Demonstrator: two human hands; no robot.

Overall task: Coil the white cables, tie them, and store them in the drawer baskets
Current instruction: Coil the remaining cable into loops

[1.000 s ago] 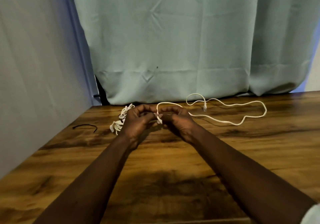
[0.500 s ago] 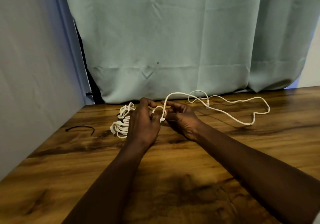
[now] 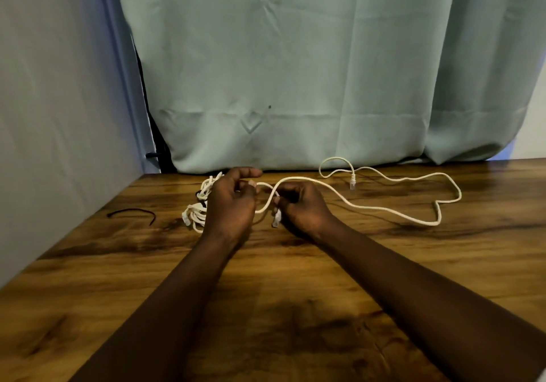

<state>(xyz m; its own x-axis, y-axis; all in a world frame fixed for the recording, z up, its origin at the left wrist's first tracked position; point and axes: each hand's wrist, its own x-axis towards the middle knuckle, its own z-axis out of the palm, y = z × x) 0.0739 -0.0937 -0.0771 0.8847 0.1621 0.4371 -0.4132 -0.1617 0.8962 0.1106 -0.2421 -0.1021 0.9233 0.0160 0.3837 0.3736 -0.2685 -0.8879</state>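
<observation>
Both hands hold one long white cable (image 3: 369,206) above the brown wooden bench (image 3: 295,278). The left hand (image 3: 229,204) pinches it with closed fingers. Just right of it, the right hand (image 3: 304,208) grips the plug end. Behind the left hand lies a bundle of coiled white cables (image 3: 196,210); farther left, a thin black tie (image 3: 133,213).
</observation>
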